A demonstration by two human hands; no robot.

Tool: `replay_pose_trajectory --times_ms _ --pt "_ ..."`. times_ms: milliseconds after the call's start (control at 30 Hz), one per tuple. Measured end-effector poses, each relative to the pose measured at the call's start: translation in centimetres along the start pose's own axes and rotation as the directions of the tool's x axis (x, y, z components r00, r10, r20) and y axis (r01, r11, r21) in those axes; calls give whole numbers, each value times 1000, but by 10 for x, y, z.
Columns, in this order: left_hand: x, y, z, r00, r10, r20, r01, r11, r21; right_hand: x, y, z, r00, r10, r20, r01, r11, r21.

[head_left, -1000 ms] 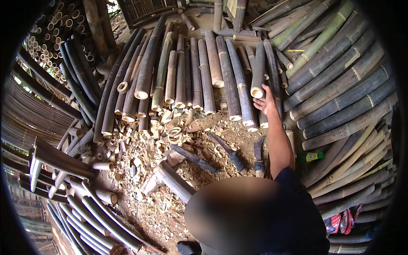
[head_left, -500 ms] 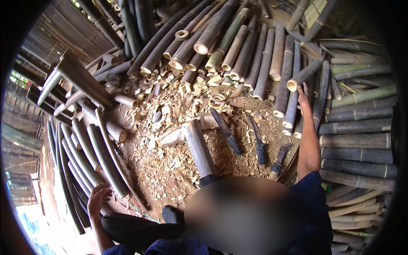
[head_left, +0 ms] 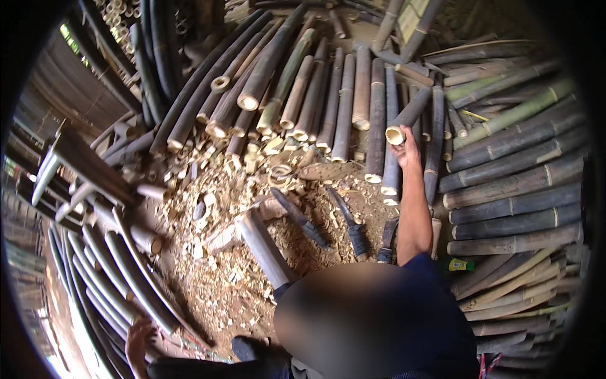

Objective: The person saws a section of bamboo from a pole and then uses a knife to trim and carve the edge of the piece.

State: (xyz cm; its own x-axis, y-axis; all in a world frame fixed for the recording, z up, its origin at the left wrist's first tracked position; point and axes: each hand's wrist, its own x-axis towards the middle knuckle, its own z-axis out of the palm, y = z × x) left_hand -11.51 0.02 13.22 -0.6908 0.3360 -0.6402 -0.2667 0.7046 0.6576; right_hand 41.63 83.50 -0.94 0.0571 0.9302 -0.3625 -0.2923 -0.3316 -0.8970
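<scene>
At the right, my right hand (head_left: 407, 150) is closed on the near, cut end of a dark bamboo pole (head_left: 413, 112) that lies on top of other poles. My right arm is stretched out toward it. At the lower left, my left hand (head_left: 139, 341) hangs with loosely bent fingers and nothing visible in it, beside split bamboo lengths (head_left: 113, 278). A grey bamboo piece (head_left: 266, 249) slants up from my lap. Three blades lie on the shavings: a dark knife (head_left: 309, 232), a second knife (head_left: 355, 239), and a third (head_left: 387, 243) partly hidden by my arm.
Cut bamboo poles (head_left: 303, 95) lie in a row at the far side, and more stacked poles (head_left: 511, 215) fill the right. Wood shavings (head_left: 221, 284) cover the ground. A wooden bench (head_left: 88, 158) stands at the left. A green-yellow bottle (head_left: 459, 264) lies at the right.
My right hand, spread beside the pole's end before, is now closed on it. The whole view has shifted, with the right-hand stacks further into the picture.
</scene>
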Motion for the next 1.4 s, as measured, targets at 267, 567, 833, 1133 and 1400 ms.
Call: replay_pose_trajectory --times_ms 267,567,833,1133,1400 --pt "12 11 -2 996 36 77 -25 990 -141 -182 18 -38 981 -152 121 173 968 -180" --pt "35 68 47 960 262 101 -242 955 -174 -297 43 60 892 28 450 -45 999 27" --pt "-17 174 121 655 695 297 -722 692 -27 -420 119 89 831 -100 548 197 973 -122" --pt "15 194 271 690 624 366 -416 756 -506 -500 155 85 382 217 898 501 768 -399" --pt "11 145 230 755 644 -125 -630 658 -413 -466 147 -21 -195 482 854 -407 753 -518"
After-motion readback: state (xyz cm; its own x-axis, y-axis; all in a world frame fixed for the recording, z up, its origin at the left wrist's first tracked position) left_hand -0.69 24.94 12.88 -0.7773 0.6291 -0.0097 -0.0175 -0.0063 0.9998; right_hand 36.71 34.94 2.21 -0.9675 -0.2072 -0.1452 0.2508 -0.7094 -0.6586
